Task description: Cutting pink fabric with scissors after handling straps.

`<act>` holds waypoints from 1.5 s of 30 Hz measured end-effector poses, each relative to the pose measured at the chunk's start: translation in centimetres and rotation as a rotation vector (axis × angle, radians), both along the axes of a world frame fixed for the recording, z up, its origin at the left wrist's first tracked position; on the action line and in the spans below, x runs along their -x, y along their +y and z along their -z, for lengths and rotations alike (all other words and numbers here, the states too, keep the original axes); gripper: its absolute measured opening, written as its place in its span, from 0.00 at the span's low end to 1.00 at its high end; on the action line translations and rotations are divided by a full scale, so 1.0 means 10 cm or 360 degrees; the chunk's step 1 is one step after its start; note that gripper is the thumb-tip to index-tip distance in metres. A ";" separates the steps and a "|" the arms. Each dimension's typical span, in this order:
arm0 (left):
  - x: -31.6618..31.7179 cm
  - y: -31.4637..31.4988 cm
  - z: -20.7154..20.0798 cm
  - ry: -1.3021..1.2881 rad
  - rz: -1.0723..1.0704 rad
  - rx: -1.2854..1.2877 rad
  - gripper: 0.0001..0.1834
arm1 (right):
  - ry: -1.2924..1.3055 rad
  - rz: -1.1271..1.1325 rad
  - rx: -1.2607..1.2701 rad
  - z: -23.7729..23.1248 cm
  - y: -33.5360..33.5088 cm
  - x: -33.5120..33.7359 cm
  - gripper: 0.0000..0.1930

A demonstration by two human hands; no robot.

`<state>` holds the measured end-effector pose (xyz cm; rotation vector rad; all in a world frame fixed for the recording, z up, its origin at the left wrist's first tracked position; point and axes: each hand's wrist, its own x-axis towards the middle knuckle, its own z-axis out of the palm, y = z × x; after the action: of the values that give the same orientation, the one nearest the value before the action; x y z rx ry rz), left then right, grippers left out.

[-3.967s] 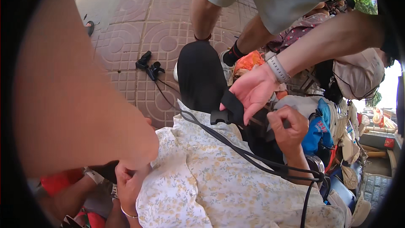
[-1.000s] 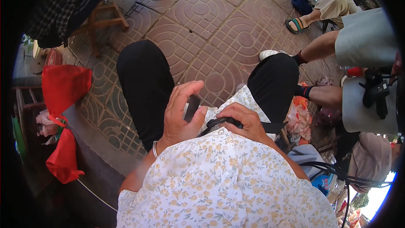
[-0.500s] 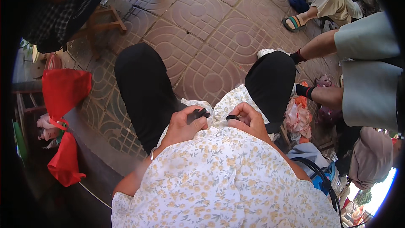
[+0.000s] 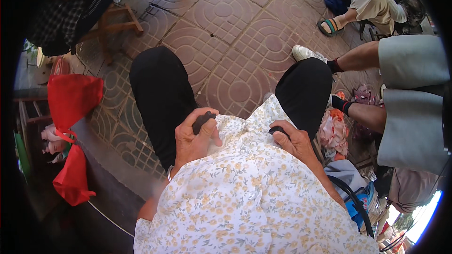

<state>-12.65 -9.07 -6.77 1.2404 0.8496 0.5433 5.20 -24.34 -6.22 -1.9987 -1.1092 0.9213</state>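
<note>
The left hand (image 4: 194, 137) is closed around a small black object (image 4: 203, 120), whose upper end projects above the fingers. The right hand (image 4: 295, 140) is curled over a second dark piece (image 4: 278, 130), of which only the top edge shows past the knuckles. Both grips rest on the hem of a floral shirt (image 4: 249, 197), between two knees in black trousers (image 4: 160, 89). Outboard of the left grip hang red bags (image 4: 70, 99). Outboard of the right grip, another person's bare legs (image 4: 362, 113) stand on patterned paving (image 4: 235, 42).
</note>
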 end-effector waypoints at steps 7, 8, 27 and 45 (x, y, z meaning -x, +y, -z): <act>0.14 0.16 -0.03 -0.0155 -0.0058 0.0526 0.14 | 0.1283 0.0774 -0.0354 -0.14 -0.03 -0.01 0.21; 0.17 0.17 -0.07 -0.0397 -0.0091 0.0545 0.13 | 0.1333 0.0863 -0.0351 -0.22 -0.02 0.01 0.22; 2.04 0.55 -1.52 -0.0812 -0.1366 -0.0537 0.13 | -0.0033 0.1426 -0.1192 -1.33 -0.55 -0.87 0.21; -0.31 0.23 -0.06 -0.0189 0.0495 0.0879 0.17 | 0.1195 0.0122 -0.0297 0.12 0.66 -0.02 0.12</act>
<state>-9.51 -6.77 -6.17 0.7989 0.6309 0.1120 5.44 -17.79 -7.44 -1.3386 -0.6517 1.3172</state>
